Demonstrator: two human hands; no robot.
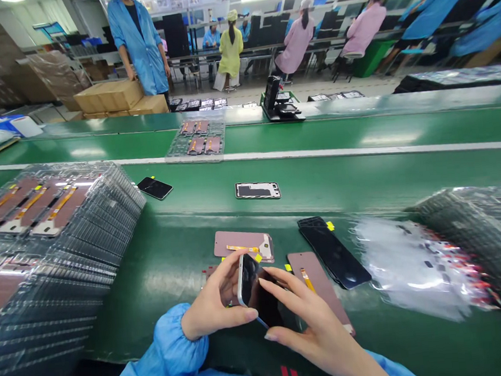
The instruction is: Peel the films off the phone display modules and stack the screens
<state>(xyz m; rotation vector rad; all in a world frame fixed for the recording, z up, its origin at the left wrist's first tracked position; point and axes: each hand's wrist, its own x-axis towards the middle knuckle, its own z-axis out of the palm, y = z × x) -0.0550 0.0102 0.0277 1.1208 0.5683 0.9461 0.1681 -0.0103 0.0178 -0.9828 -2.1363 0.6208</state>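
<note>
A smartphone (267, 296) with a dark glossy screen and a pale frame is tilted up between my two hands. My left hand (217, 297) grips its left edge, thumb along the lower side. The fingers of my right hand (304, 307) lie over the screen, with the thumb at the lower edge. Just beyond them lies a pinkish-brown display panel (238, 240) with an orange flex cable. To the right are a similar panel (316, 276) and several black screens (334, 254) stacked askew, with a yellow tab.
Tall stacks of clear trays (116, 224) with display panels stand at left. Plastic sleeves (409, 267) and more trays (494, 235) are at right. A phone frame (257, 191), a black phone (155, 187), a panel tray (197, 140) and a black fixture (281, 105) sit farther off. People work behind.
</note>
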